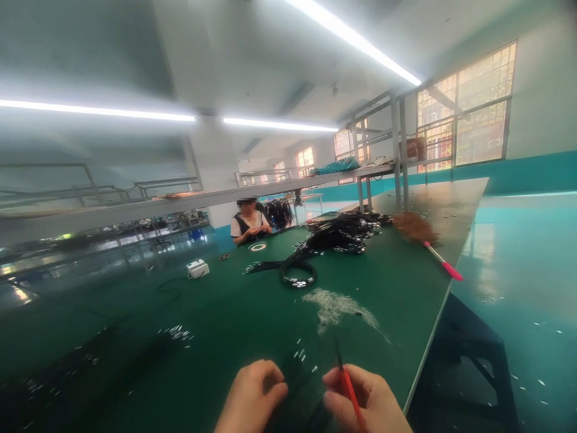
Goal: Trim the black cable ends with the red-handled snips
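The right hand (367,400) is closed in a grip on a red-handled tool (348,388), tip pointing far, while the left hand (252,397) pinches the near end of a dark cable bundle (295,385) between both hands at the near edge of the green bench (225,313). This appears to be a trimming step; next, the tool tip needs aligning with the pinched end. Farther off lie clear scraps (336,308), a coiled cable (298,275) and a brush (421,237).
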{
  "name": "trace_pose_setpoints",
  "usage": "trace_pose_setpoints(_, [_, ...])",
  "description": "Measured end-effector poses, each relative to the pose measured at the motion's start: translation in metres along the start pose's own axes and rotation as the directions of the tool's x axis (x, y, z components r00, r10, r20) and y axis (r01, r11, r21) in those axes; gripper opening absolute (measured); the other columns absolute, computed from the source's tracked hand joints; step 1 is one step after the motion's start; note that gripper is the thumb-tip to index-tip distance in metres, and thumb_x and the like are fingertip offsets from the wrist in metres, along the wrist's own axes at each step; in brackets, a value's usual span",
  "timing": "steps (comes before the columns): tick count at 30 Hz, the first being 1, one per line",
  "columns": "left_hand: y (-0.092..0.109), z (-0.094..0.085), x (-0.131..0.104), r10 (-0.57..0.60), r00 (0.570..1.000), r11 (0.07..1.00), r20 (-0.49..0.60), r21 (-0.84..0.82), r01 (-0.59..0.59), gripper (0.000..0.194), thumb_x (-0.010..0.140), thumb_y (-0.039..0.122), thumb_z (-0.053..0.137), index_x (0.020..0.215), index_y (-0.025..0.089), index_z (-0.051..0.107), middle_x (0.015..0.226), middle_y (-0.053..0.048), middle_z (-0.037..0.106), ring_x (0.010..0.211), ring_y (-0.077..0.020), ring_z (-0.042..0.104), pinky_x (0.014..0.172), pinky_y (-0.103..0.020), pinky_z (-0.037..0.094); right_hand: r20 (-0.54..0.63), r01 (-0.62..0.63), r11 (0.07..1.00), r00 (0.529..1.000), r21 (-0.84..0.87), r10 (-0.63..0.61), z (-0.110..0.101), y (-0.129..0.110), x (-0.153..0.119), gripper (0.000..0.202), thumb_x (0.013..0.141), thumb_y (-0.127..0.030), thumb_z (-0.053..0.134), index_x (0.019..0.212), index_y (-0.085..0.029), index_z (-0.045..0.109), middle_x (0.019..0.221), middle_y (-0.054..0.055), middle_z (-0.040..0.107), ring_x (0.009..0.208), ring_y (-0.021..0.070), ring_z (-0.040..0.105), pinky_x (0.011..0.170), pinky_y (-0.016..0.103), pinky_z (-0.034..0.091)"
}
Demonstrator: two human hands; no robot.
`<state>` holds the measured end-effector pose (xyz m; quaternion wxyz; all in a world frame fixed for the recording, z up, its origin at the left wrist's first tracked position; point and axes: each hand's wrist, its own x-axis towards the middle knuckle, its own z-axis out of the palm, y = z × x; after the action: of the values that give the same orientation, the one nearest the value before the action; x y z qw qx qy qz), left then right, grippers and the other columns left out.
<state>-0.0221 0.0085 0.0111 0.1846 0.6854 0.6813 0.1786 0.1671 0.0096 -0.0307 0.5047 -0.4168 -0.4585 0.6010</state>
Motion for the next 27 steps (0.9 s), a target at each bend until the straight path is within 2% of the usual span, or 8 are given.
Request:
trace_pose_setpoints(2, [0.007,-0.005,-0.004,0.038,0.996,0.993,0.079,-0.11,-0.029,0.012,0.073,0.022,0.057,0.074,0.017,0.068,0.068,0.002,0.064,0.066,-0.0147,0.055,0.058,-0.02,0.038,-0.091,0.053,0.998,0.995,0.039,-0.05,0.005,-0.001,0.003,0.032,0.048,-0.031,0.082,0.073,-0.016,0.069,0.065,0.002,0.07,0.064,0.018,0.063,0.063,0.027,0.045])
trace_pose_setpoints(3, [0.01,-0.007,-0.006,0.053,0.993,0.984,0.106,-0.175,-0.034,0.012,0.072,0.022,0.057,0.073,0.017,0.068,0.066,0.002,0.062,0.064,-0.0141,0.054,0.056,-0.02,0.038,-0.113,0.066,0.995,0.992,0.073,-0.058,0.008,-0.002,0.004,0.033,0.046,-0.029,0.082,0.074,-0.016,0.07,0.07,0.005,0.073,0.073,0.0217,0.065,0.069,0.029,0.047])
trace_pose_setpoints(4, [0.013,-0.009,-0.008,0.064,0.99,0.972,0.122,-0.232,-0.034,0.012,0.071,0.023,0.058,0.073,0.016,0.067,0.065,0.003,0.06,0.063,-0.0135,0.052,0.056,-0.02,0.037,-0.118,0.067,0.991,0.992,0.113,-0.054,0.011,-0.002,0.005,0.035,0.045,-0.028,0.083,0.075,-0.016,0.07,0.071,0.005,0.074,0.076,0.0233,0.066,0.071,0.03,0.048])
trace_pose_setpoints(6, [0.018,-0.009,-0.013,0.075,0.989,0.954,0.129,-0.297,-0.034,0.01,0.07,0.022,0.058,0.07,0.015,0.066,0.062,0.003,0.056,0.061,-0.0127,0.048,0.055,-0.02,0.034,-0.096,0.073,0.979,0.994,0.189,-0.056,0.016,-0.002,0.005,0.037,0.045,-0.028,0.084,0.075,-0.016,0.069,0.065,0.003,0.072,0.068,0.0204,0.065,0.066,0.029,0.047])
trace_pose_setpoints(10, [0.022,-0.008,-0.017,0.074,0.99,0.971,0.117,-0.235,-0.045,0.01,0.07,0.021,0.056,0.068,0.015,0.064,0.063,0.002,0.056,0.061,-0.0134,0.047,0.055,-0.021,0.035,-0.09,0.106,0.97,0.992,0.218,-0.088,0.021,-0.005,0.002,0.034,0.047,-0.03,0.084,0.073,-0.015,0.068,0.061,0.001,0.069,0.061,0.0159,0.061,0.061,0.026,0.046])
trace_pose_setpoints(17, [0.028,-0.013,-0.02,0.061,0.991,0.983,0.119,-0.182,-0.039,0.012,0.07,0.021,0.055,0.07,0.015,0.065,0.065,0.001,0.058,0.061,-0.0136,0.048,0.055,-0.021,0.035,-0.209,0.109,0.985,0.975,0.134,-0.079,0.023,-0.011,-0.001,0.033,0.043,-0.026,0.083,0.072,-0.017,0.069,0.063,0.003,0.071,0.066,0.0224,0.065,0.063,0.03,0.05])
trace_pose_setpoints(21, [0.031,-0.011,-0.021,0.1,0.988,0.985,0.114,-0.15,-0.082,0.011,0.068,0.018,0.055,0.07,0.016,0.066,0.064,0.001,0.059,0.06,-0.0132,0.049,0.054,-0.021,0.034,-0.188,0.11,0.98,0.979,0.167,-0.078,0.024,-0.011,-0.001,0.032,0.045,-0.028,0.083,0.07,-0.015,0.069,0.06,0.003,0.071,0.061,0.0196,0.064,0.061,0.029,0.049])
trace_pose_setpoints(27, [0.034,-0.005,-0.024,0.143,0.99,0.953,-0.005,-0.27,-0.139,0.023,0.079,0.034,0.051,0.075,0.018,0.068,0.071,-0.003,0.066,0.06,-0.0151,0.052,0.054,-0.022,0.038,-0.128,0.121,0.976,0.987,0.179,-0.099,0.026,-0.017,-0.008,0.038,0.045,-0.033,0.085,0.074,-0.014,0.069,0.063,0.005,0.072,0.061,0.0205,0.066,0.061,0.029,0.05])
